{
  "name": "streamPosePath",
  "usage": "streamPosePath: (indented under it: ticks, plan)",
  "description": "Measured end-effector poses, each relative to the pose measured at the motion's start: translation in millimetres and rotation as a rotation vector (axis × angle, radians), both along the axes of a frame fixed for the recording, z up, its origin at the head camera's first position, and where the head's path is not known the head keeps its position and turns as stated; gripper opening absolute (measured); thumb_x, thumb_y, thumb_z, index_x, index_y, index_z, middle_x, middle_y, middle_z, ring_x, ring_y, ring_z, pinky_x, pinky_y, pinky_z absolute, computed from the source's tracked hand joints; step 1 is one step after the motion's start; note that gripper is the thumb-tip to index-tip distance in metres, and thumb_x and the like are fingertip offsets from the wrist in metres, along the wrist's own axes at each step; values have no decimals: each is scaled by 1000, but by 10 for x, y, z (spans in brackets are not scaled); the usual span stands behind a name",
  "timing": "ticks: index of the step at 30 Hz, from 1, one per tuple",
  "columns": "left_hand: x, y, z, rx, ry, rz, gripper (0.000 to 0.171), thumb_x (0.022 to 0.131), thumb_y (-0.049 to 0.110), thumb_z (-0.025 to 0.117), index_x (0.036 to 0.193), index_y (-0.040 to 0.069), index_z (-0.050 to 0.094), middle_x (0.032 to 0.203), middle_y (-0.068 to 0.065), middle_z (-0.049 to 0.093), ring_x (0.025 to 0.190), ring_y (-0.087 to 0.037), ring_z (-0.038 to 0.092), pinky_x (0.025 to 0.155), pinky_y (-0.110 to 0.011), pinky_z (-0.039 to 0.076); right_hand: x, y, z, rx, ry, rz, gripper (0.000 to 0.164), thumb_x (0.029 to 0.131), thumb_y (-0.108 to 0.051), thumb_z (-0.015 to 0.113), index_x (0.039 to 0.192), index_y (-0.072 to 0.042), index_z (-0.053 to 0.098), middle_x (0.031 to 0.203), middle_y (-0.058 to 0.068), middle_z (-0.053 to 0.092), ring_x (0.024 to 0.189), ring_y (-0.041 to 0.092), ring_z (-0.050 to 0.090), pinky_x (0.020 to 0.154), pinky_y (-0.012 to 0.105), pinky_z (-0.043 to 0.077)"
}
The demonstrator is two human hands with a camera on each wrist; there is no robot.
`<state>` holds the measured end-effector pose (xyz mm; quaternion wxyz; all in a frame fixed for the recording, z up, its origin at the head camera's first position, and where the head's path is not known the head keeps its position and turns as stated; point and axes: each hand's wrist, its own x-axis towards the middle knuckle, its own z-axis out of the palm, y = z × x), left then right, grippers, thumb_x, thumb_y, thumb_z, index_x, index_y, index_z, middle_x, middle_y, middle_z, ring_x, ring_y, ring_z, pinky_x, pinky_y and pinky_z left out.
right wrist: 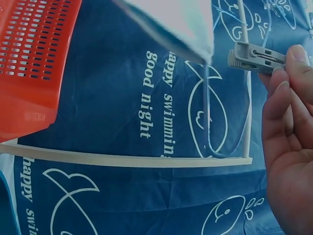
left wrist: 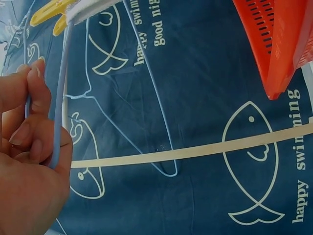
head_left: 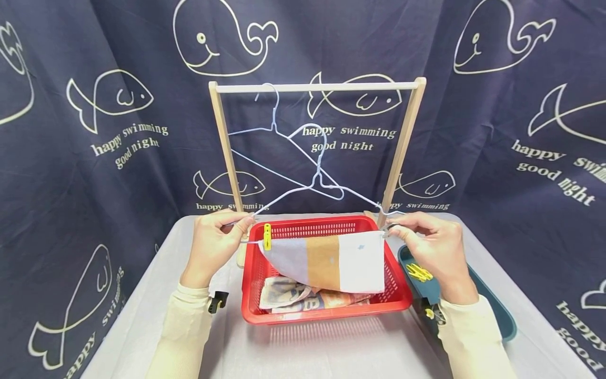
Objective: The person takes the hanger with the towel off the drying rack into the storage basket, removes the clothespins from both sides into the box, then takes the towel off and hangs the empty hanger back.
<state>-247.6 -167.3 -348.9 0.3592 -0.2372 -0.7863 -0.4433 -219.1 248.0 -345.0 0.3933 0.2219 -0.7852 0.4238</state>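
My left hand (head_left: pixel 213 245) grips the left corner of a light-blue wire hanger (head_left: pixel 318 169), held up over a red basket (head_left: pixel 326 316). Over the hanger's lower bar hangs a grey, tan and white striped cloth (head_left: pixel 323 263). A yellow clothespin (head_left: pixel 267 237) clips the cloth's left end to the bar. At the cloth's right corner, my right hand (head_left: pixel 433 247) pinches a grey clothespin (right wrist: pixel 257 56) between thumb and fingers. In the right wrist view this clothespin stands just apart from the cloth's corner.
Patterned folded cloths (head_left: pixel 307 300) lie in the basket. Behind it stands a wooden rack (head_left: pixel 407 137), with a second blue hanger (head_left: pixel 274 118) hooked on its white rail. To the right, a teal tray (head_left: pixel 506 321) holds several yellow clothespins (head_left: pixel 418 272). A dark printed curtain (head_left: pixel 118 210) surrounds the table.
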Motion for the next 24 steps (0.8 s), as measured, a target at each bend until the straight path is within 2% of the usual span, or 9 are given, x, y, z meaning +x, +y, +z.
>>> streamPosePath:
  ticks: [9,16,24]
  plan:
    - [4,-10,-2,11,-2,4,9,88,7,81,93,13,85,67,5,65,58,-10,51,50,-21,40,71,47,96,35,-6,8,35,70,11,89,99,-6,81,86,8,77,77,-2,69,74,11,53]
    - [-1,-8,13,15,4,1,9,87,6,81,93,13,85,69,5,67,59,-9,53,52,-20,42,88,90,144,23,-41,118,51,68,21,84,112,-1,75,91,11,74,83,8,70,81,16,56]
    - [-1,-7,13,13,-2,1,10,87,6,82,92,13,84,72,4,70,61,-8,55,52,-19,43,119,79,152,7,-67,110,50,72,18,84,117,-3,75,95,9,74,85,11,69,86,18,56]
